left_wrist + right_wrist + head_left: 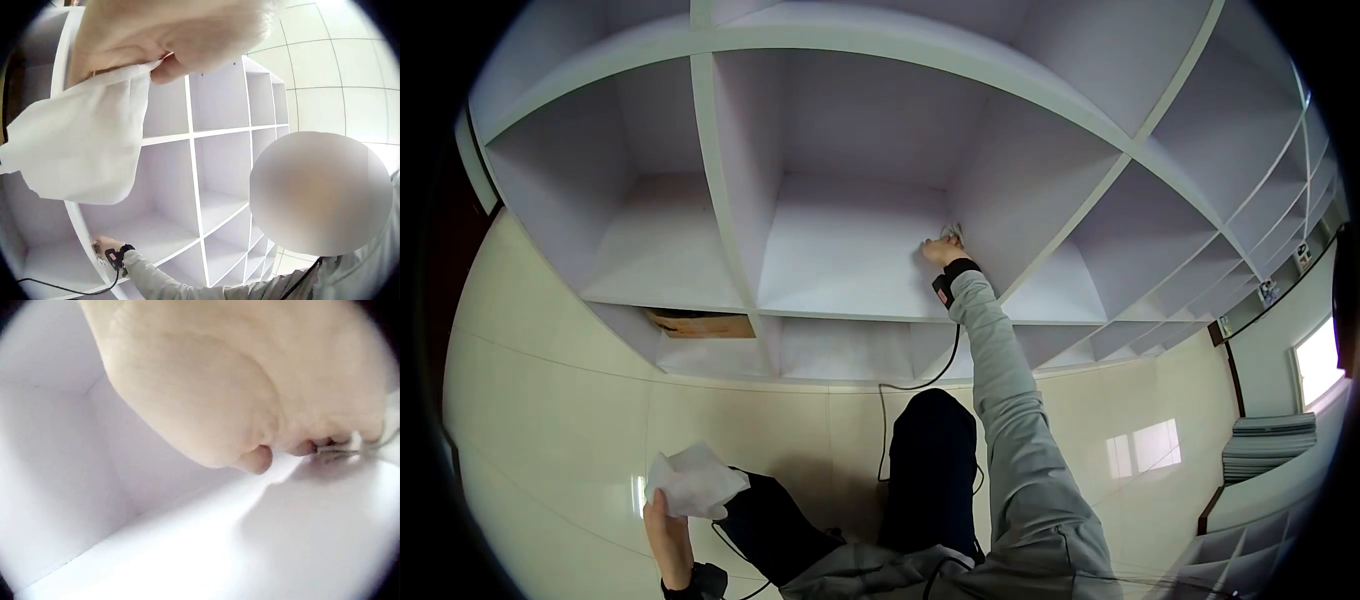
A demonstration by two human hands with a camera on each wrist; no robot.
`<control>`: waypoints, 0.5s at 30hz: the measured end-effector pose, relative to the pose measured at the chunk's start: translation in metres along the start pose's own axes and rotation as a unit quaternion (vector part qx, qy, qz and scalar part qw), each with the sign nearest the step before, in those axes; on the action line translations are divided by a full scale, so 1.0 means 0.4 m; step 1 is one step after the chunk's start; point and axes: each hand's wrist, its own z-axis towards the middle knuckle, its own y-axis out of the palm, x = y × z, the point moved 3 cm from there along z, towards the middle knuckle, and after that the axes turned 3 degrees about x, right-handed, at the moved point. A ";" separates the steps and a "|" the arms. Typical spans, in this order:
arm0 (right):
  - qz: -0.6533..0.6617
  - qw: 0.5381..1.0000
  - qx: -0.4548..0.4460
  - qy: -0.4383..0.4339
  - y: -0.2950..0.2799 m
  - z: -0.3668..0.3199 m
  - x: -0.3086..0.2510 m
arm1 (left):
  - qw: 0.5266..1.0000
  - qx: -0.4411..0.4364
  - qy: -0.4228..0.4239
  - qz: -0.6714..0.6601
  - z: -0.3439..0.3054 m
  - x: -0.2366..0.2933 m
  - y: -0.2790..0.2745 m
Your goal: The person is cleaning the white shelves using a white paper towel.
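Note:
Low at the left of the head view, my left hand pinches a thin white cloth by its edge. The cloth hangs loosely spread in the left wrist view, its grip edge tucked under the thumb. Inside a large white cubby, my right hand is down on the shelf board, close to the right side wall. Its curled fingers hold a crumpled whitish cloth against the board. Most of that cloth is hidden under the palm in the right wrist view.
White partitions divide the shelf unit into many cubbies. A brown cardboard piece lies in a lower left compartment. A black cable hangs from the right wrist past the knees. Grey stacked items stand far right on the tiled floor.

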 end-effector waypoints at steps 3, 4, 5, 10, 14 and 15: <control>-0.083 0.994 0.011 -0.064 0.072 0.009 0.066 | 1.000 -0.021 0.010 -0.002 0.014 -0.009 -0.011; -0.043 0.995 0.046 -0.082 0.068 -0.095 0.097 | 1.000 -0.027 0.003 -0.004 0.020 -0.015 -0.003; -0.004 0.991 0.081 -0.104 0.069 -0.177 0.132 | 1.000 -0.015 0.004 0.002 0.024 -0.018 0.004; -0.098 0.951 0.167 -0.241 0.132 -0.197 0.253 | 1.000 -0.016 0.008 0.009 0.049 -0.021 0.030; -0.111 0.984 -0.034 -0.139 0.030 -0.128 0.138 | 0.998 -0.050 -0.016 0.034 0.049 -0.013 0.048; -0.119 0.984 -0.044 -0.126 0.036 -0.054 0.123 | 0.998 -0.052 -0.021 0.033 0.048 -0.015 0.050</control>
